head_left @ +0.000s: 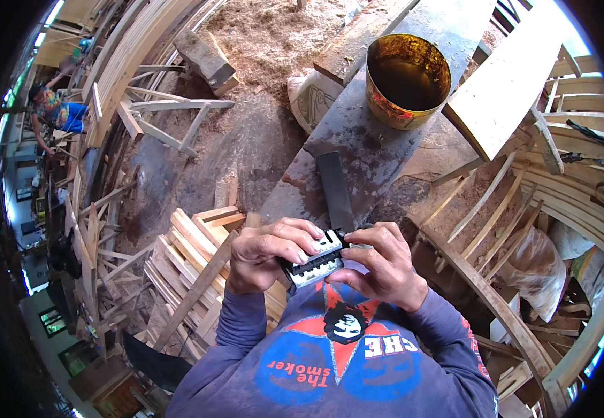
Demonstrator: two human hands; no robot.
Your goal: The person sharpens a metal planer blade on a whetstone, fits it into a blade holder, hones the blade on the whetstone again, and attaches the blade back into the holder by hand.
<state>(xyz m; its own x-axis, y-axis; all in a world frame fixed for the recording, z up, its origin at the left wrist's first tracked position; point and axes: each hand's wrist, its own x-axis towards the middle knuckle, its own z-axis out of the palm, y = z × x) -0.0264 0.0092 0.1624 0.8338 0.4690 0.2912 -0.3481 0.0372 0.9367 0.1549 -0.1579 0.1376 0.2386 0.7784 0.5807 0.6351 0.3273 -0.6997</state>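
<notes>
Holding: both hands meet just above the person's chest, gripping a small black-and-white object [318,256] between them.
Left hand [268,252]: fingers curled over the object's left end, thumb underneath, pinching it.
Right hand [378,265]: fingertips pressed on the object's right end, thumb below, pinching it too.
Object detail: pale ridged face in a black body; what it is cannot be told.
Shirt [343,362]: blue, long-sleeved, printed "The smoker" and "CHE" around a red star.
Surface: a dark, stained plank [378,132] runs away from the hands, with a flat black strip [334,189] lying on it.
Container: a rusty round tin [408,78] stands farther along the plank, holding dark liquid.
Room: a woodshop with sawdust floor [274,42], stacked slats [190,244] and curved timber ribs [567,188].
Far left: another person [54,111] bends over.
</notes>
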